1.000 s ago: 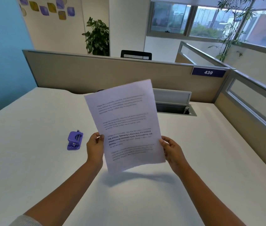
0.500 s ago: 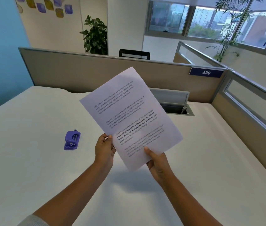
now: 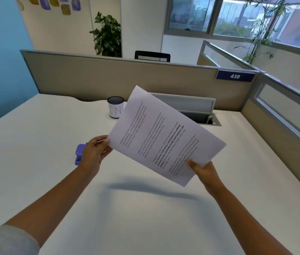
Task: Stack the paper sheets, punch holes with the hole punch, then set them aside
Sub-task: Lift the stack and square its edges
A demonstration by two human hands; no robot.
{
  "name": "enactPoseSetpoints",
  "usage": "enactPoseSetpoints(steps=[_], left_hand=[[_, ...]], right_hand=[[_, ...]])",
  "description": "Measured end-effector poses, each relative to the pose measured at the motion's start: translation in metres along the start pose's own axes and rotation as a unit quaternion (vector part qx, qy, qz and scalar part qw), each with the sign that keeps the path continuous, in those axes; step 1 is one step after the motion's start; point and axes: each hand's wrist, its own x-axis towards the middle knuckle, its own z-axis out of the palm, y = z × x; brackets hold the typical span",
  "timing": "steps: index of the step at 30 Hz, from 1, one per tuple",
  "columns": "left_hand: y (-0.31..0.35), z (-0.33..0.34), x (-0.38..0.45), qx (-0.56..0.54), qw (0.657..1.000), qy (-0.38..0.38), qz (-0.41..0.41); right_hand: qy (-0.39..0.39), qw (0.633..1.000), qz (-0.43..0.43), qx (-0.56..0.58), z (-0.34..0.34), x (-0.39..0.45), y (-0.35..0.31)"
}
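The right hand [image 3: 205,171] pinches the near corner of the paper sheets [image 3: 165,137], thumb on the printed face and fingers hidden beneath, while the left hand [image 3: 95,154] grips their left corner with curled fingers, so the sheets hang tilted in the air above the white desk [image 3: 35,144]. Just behind the left hand, partly hidden by it, the purple hole punch [image 3: 79,155] sits on the desk. Farther back a mesh cup [image 3: 115,107] marked "IN" stands near the partition [image 3: 90,78], its right side hidden by the sheets.

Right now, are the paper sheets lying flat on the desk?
No, both hands hold the paper sheets in the air above the desk, which bears their shadow.
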Motion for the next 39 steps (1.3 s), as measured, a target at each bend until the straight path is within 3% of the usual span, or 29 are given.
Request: enactPoseSetpoints(steps=[6, 11, 17, 31, 39], left_hand=[[-0.009, -0.006, -0.007, 0.164, 0.983, -0.064, -0.047], [-0.012, -0.007, -0.009, 0.188, 0.975, -0.095, -0.066], [-0.019, -0.006, -0.012, 0.182, 0.977, -0.093, -0.066], [-0.032, 0.002, -0.024, 0.167, 0.981, -0.091, -0.041], [-0.031, 0.005, -0.022, 0.068, 0.993, -0.081, -0.045]], right_hand=[[-0.033, 0.998, -0.017, -0.057, -0.004, 0.004, -0.001], [-0.021, 0.998, -0.016, -0.049, -0.003, 0.006, -0.001], [-0.048, 0.995, 0.024, -0.084, 0.001, 0.001, 0.013], [-0.044, 0.997, 0.066, -0.016, -0.004, 0.0, 0.029], [0.033, 0.995, 0.056, 0.07, -0.008, 0.005, 0.026]])
